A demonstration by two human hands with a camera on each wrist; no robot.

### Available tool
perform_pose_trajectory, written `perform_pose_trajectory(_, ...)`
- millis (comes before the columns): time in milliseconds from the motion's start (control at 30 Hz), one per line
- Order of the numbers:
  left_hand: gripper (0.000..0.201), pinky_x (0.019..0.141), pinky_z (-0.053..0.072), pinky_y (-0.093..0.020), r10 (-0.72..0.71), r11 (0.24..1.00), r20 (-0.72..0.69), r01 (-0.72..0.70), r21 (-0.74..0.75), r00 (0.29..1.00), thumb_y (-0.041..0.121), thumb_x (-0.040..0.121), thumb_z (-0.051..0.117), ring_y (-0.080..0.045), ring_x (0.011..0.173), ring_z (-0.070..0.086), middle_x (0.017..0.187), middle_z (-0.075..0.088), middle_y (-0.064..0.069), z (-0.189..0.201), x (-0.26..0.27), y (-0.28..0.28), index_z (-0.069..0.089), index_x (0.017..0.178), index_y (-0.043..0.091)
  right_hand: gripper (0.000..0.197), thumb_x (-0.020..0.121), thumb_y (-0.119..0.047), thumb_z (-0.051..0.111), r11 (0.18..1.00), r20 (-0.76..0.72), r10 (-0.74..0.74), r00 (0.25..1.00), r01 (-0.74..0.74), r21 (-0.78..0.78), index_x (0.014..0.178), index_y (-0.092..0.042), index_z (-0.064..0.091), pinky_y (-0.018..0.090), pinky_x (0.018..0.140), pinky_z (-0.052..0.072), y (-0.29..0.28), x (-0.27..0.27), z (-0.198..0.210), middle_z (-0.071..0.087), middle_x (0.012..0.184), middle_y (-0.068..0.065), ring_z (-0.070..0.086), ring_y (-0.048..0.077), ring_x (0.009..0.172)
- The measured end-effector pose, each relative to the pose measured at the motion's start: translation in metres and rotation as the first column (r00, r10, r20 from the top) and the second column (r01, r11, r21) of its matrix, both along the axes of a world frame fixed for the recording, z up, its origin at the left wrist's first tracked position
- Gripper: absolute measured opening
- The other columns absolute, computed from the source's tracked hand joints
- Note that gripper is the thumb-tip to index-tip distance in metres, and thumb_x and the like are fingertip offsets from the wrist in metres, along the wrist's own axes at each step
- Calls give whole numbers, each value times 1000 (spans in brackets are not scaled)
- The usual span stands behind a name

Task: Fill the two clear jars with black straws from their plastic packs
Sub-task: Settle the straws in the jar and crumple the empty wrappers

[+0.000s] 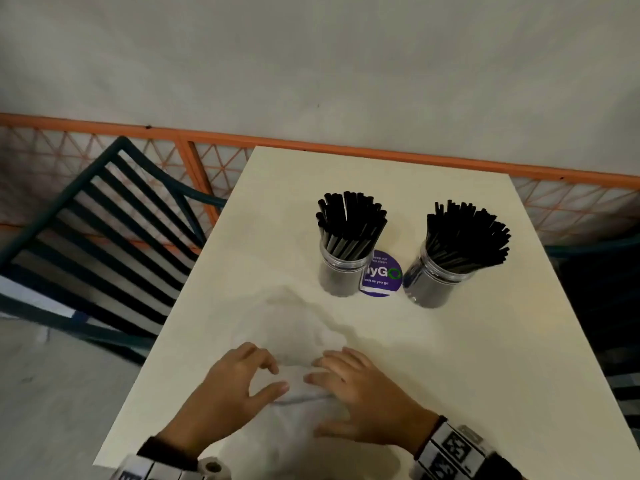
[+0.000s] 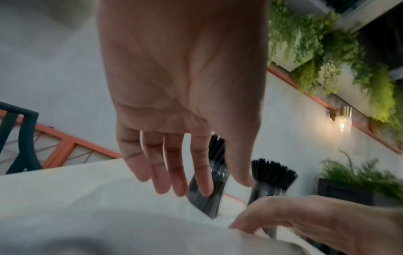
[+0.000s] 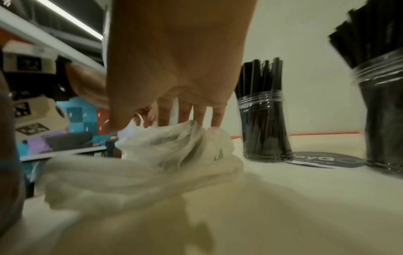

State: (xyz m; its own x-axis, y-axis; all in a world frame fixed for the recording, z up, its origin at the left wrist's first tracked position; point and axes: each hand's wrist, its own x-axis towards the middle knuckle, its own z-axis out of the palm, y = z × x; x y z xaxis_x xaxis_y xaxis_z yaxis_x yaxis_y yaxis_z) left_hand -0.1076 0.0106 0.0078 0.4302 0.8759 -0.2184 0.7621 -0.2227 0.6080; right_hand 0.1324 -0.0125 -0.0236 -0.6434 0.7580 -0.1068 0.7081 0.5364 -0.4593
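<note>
Two clear jars stand at the far right of the table, the left jar (image 1: 341, 271) and the right jar (image 1: 431, 284), each packed with upright black straws (image 1: 349, 220). Crumpled, empty-looking clear plastic packs (image 1: 294, 327) lie in a heap in front of me. My left hand (image 1: 270, 377) hovers over the heap's left side with relaxed, loosely spread fingers (image 2: 181, 174). My right hand (image 1: 332, 396) rests on the plastic, and its straight fingertips (image 3: 185, 117) press into the bunched film (image 3: 174, 148). Neither hand holds a straw.
A round purple sticker (image 1: 382, 273) lies on the cream table (image 1: 467, 375) between the jars. A dark slatted chair (image 1: 104, 244) stands at the table's left edge. An orange lattice rail (image 1: 207, 161) runs behind. Both jars (image 3: 263, 129) stand close beyond my right hand.
</note>
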Motion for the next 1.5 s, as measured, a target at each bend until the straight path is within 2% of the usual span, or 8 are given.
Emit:
perform_pose_trajectory(133, 98, 97, 33, -24, -157, 986, -160, 147, -74, 975, 94, 50, 19, -8, 115, 42, 123, 45, 12, -34, 4, -27, 47, 121, 32, 61, 75, -65, 47, 1000, 255, 30, 966, -29, -6, 125, -29, 47, 43, 98, 48, -8, 0, -25, 63, 118, -4, 59, 18, 110)
perform_pose_trajectory(467, 80, 77, 55, -38, -59, 983, -384, 119, 136, 921, 70, 48, 48, -13, 88, 67, 98, 68, 8, -58, 47, -67, 46, 114, 24, 24, 87, -11, 49, 898, -242, -399, 885, 323, -299, 106, -24, 56, 33, 84, 48, -15, 17, 4, 67, 101, 9, 62, 22, 93)
perform_pose_trajectory(667, 38, 53, 46, -19, 56, 989, -169, -32, 142, 984, 15, 61, 50, -16, 57, 65, 67, 70, 1, -61, 44, -71, 52, 98, 23, 26, 91, -29, 44, 940, -148, -305, 941, 322, 111, 102, -19, 65, 26, 92, 39, -50, 24, -1, 63, 111, 3, 60, 20, 103)
perform_pose_trajectory(867, 14, 60, 41, -19, 42, 999, 213, -42, -4, 976, 14, 86, 51, 0, 62, 53, 66, 60, 19, -18, 49, -81, 53, 87, 27, 96, 59, -80, 29, 967, 281, -226, 933, 179, 182, 127, -16, 46, 48, 99, 23, -77, 2, 2, 62, 123, -2, 57, 20, 118)
perform_pose_trajectory(1100, 41, 80, 51, -39, 87, 990, 537, -13, -140, 839, 43, 79, 49, -26, 92, 64, 98, 67, -15, 8, 54, -83, 57, 103, 12, 46, 74, -35, 50, 911, -125, -364, 923, 381, 159, 117, -22, 51, 30, 76, 56, -79, -3, 12, 71, 100, -1, 68, 19, 89)
perform_pose_trajectory(1233, 51, 88, 42, -10, -4, 1000, 481, 8, -6, 877, 56, 75, 51, 10, 111, 48, 123, 52, 20, 21, 48, -81, 45, 120, 34, 47, 86, -36, 38, 830, -280, -536, 796, 558, -1, 128, -21, 50, 33, 75, 50, -76, 4, 28, 67, 111, 7, 64, 26, 92)
perform_pose_trajectory(1400, 89, 88, 27, 6, -35, 999, 437, 27, 23, 899, 71, 61, 59, 33, 115, 15, 130, 14, 38, 27, 13, -69, 15, 135, 50, 37, 88, -2, 45, 691, -500, -709, 498, 632, -351, 92, -37, 58, 5, 67, 44, -75, 16, 55, 65, 84, -14, 60, -14, 72)
perform_pose_trajectory(1500, 104, 92, 33, 0, -33, 944, 608, 224, -241, 793, 59, 60, 74, 28, 121, 23, 135, 19, 38, 32, 17, -65, 1, 135, 54, 23, 80, -10, 47, 644, -494, -764, 415, 540, -542, 85, -13, 69, 32, 71, 50, -82, 10, 60, 69, 81, 10, 63, 13, 76)
